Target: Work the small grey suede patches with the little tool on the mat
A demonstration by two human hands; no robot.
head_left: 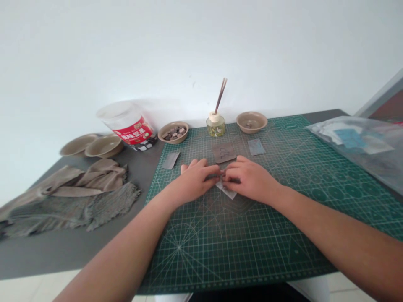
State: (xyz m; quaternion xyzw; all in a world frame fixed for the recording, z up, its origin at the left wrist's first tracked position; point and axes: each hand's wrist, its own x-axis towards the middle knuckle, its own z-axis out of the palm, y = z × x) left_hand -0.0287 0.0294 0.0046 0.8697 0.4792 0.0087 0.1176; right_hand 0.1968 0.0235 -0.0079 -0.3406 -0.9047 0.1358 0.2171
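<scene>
Both hands meet over the middle of the green cutting mat (208, 251). A small whitish piece of paper or cloth (227, 191) shows beneath and between the fingers. My left hand (198, 178) pinches at its left side, thumb and forefinger together. Fingers of my right hand (250, 176) are bent and closed on its right side. What lies right between the fingertips is hidden. Just beyond the hands is a brown square (224, 152) with dark marks. A grey rectangle (171, 160) lies to the left, a blue-grey one (256, 147) to the right.
Along the wall stand a bowl of small blocks (174, 133), a reed diffuser (215, 125), another bowl (252, 122) and a red-labelled tub (132, 128). Two bowls (104, 146) and crumpled cloths (94, 184) are at left. A plastic bag (362, 142) lies at right.
</scene>
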